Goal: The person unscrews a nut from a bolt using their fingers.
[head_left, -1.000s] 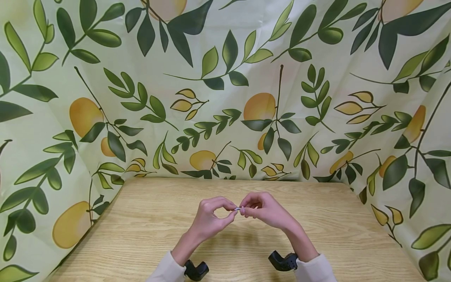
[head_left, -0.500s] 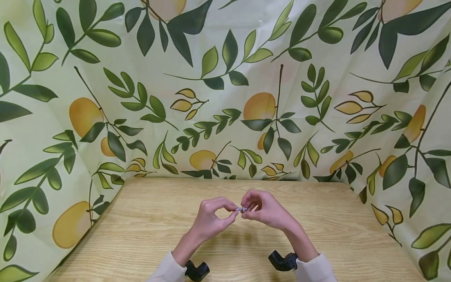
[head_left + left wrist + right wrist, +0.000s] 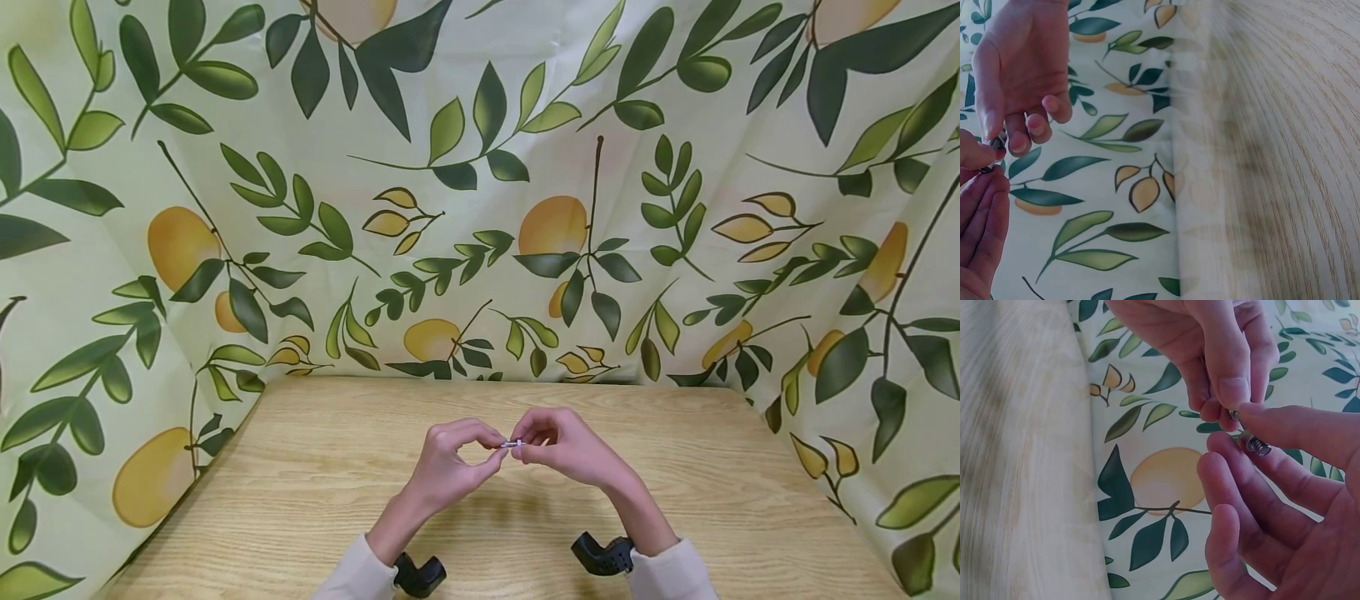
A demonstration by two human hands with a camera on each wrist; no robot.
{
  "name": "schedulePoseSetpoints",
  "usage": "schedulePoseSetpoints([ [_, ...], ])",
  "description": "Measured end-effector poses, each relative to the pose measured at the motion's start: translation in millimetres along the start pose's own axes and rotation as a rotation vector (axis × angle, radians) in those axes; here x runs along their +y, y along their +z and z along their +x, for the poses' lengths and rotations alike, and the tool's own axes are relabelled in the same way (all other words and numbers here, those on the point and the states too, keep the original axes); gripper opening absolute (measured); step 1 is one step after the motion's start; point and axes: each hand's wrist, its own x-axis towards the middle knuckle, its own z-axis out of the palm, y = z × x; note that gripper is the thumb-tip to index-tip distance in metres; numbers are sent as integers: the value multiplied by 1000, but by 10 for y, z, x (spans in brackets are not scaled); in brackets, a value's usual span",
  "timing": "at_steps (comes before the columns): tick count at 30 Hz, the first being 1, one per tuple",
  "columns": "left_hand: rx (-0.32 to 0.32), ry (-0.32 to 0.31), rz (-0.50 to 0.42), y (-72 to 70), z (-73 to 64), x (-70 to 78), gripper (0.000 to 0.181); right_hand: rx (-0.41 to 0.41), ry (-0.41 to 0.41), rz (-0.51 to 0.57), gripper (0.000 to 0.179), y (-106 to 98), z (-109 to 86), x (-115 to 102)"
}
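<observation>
A small silvery metal bolt (image 3: 512,444) with a ringed, nut-like part is held in the air between both hands, over the table. My left hand (image 3: 453,462) pinches one end between thumb and index finger, the two forming a ring. At the other end, my right hand (image 3: 562,446) has its thumb and index finger on the bolt. In the right wrist view the bolt's threaded end (image 3: 1257,445) shows beside the right fingers, whose remaining ones are loosely bent. Fingertips hide most of the bolt (image 3: 997,144) in the left wrist view.
A light wood-grain table (image 3: 337,533) lies below the hands. Behind it and at both sides hangs a pale cloth (image 3: 480,200) printed with leaves and orange fruit. Black camera mounts (image 3: 603,554) sit on both wrists at the sleeve cuffs.
The right fingers moved slightly right, baring more of the bolt half a second ago, then came back left over it. The left hand has kept its pinch in place.
</observation>
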Motion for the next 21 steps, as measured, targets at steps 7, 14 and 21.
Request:
schedulePoseSetpoints([
  [7, -3, -1, -5, 4, -1, -2, 20, 25, -4, 19, 18, 10, -11, -15],
  [14, 3, 6, -5, 3, 2, -8, 15, 22, 31, 13, 25, -6, -17, -9],
  [21, -1, -6, -16, -6, 5, -2, 14, 11, 27, -4, 13, -21, -15, -6],
])
